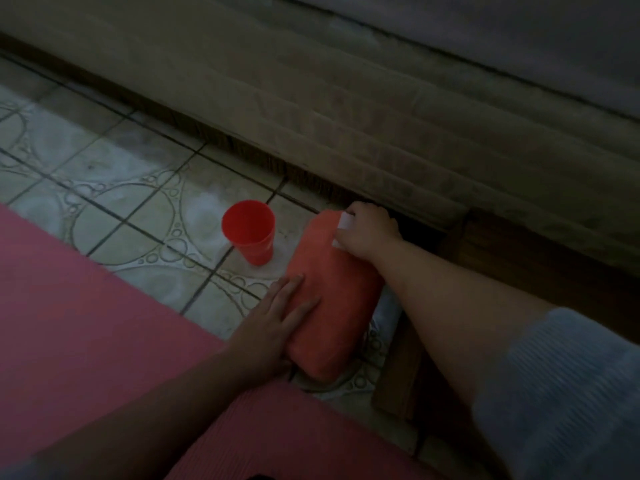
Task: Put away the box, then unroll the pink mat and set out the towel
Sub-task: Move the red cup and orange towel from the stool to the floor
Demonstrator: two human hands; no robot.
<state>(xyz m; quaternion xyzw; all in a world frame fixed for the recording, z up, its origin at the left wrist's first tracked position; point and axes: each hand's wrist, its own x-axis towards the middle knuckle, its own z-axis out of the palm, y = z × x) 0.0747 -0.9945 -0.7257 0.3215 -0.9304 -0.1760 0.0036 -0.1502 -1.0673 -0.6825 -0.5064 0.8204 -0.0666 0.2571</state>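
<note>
The pink mat (86,323) fills the bottom left, lying flat on the floor, with a ribbed stretch of it running right under the camera. The left hand (273,323) comes in across it, fingers spread and palm flat on the near left side of the folded orange towel (329,306), pressing rather than gripping. The right hand (370,230) is at the far end of that same towel, fingers curled over a small white tag or label (344,225) at the towel's edge, so it's closed on that end. Can't really tell if it's pinching the tag or the cloth itself. That arm has a pale ribbed sleeve (561,393) pushed up above the forearm.

The towel sits on the tiled floor (114,188), just off the mat's edge, right beside a wooden frame piece (398,372) and what looks like a bed base and mattress side (363,133) running along the back.

Containers: 1 red plastic cup (250,231), upright on the tiles just left of the towel's far end, not touching it. From this angle the inside just looks red, can't tell if there's anything in it.

Count: 2 hands, 1 towel, 1 mat, 1 cup. It's all pretty dim and a bit blurry.
</note>
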